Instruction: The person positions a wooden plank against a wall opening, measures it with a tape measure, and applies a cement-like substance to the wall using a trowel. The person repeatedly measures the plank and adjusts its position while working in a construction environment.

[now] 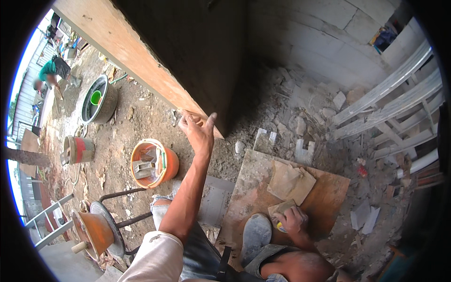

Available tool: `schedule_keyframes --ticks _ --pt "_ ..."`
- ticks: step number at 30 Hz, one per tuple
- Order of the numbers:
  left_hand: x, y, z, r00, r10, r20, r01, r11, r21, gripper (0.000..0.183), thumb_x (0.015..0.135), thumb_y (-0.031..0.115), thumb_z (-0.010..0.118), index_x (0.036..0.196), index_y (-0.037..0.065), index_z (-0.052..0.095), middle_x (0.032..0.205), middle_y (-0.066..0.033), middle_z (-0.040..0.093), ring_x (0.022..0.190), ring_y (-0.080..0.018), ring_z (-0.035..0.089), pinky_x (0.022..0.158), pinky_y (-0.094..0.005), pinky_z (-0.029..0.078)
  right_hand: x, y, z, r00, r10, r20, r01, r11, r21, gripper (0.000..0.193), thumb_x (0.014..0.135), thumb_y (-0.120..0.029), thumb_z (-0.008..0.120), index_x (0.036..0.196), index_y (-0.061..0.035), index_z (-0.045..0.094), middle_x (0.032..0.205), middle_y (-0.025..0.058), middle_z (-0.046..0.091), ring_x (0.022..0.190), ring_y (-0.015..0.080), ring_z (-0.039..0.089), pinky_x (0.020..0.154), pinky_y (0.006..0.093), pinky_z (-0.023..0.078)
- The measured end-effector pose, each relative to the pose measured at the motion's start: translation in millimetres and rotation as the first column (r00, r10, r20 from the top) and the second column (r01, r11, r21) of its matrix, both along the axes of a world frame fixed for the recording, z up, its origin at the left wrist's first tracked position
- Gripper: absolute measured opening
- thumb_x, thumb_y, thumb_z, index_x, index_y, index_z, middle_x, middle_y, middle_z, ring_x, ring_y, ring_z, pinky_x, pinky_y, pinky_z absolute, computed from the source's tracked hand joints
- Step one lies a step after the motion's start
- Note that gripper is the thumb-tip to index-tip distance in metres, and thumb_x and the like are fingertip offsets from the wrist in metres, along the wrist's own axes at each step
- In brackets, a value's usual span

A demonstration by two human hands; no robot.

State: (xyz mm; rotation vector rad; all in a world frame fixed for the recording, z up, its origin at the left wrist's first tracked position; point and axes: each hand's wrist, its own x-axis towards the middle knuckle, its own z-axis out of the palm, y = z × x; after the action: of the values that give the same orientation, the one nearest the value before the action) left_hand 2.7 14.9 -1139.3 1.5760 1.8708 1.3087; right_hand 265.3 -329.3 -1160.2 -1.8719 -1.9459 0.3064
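My left hand (197, 131) is raised at the lower end of a long wooden board (159, 77), which lies along the edge of a dark wall (202, 56). Its fingers are curled against the board and the thumb reaches across its end. Low at the right, my right hand (293, 220) is closed on a flat trowel (283, 207) with a yellow part showing under the fingers. The trowel is just above a stained plywood sheet (249, 183), beside a flat slab of grey-brown mortar (292, 181). My fingers hide most of the trowel's handle.
An orange bucket (171, 164) holding tools stands left of my arm. Farther left are a red-banded bucket (80, 149), a large round tub (105, 105) and an orange pan (94, 232). A ladder (390, 89) leans at right above rubble. A person (54, 70) bends down far left.
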Motion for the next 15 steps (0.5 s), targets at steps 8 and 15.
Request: schedule_keyframes --ticks 8,15 --pt "-5.9 -9.1 14.1 0.954 -0.202 0.221 0.223 0.972 -0.077 0.083 0.106 0.033 0.054 0.162 -0.003 0.005 0.142 -0.0218 0.031 0.133 -0.0266 0.041 0.109 -0.0371 0.042 16.4 43.7 30.7 0.994 0.038 -0.098 -0.031 0.997 0.072 0.023 0.082 -0.012 0.077 0.073 -0.0055 0.056 0.077 0.0135 0.055 0.072 0.037 0.056 0.063 0.0477 0.046" --pt "-30.5 -8.9 18.3 0.76 -0.132 0.636 0.279 0.951 -0.136 0.08 0.109 0.045 0.039 0.163 0.0 0.0 0.159 -0.02 0.027 0.138 -0.0303 0.046 0.12 -0.0437 0.034 -32.3 224.2 107.4 0.932 0.276 -0.233 -0.167 0.901 0.401 0.042 0.081 -0.019 0.082 0.113 -0.0023 0.06 0.107 0.0167 0.064 0.095 0.0355 0.063 0.084 0.0444 0.052"
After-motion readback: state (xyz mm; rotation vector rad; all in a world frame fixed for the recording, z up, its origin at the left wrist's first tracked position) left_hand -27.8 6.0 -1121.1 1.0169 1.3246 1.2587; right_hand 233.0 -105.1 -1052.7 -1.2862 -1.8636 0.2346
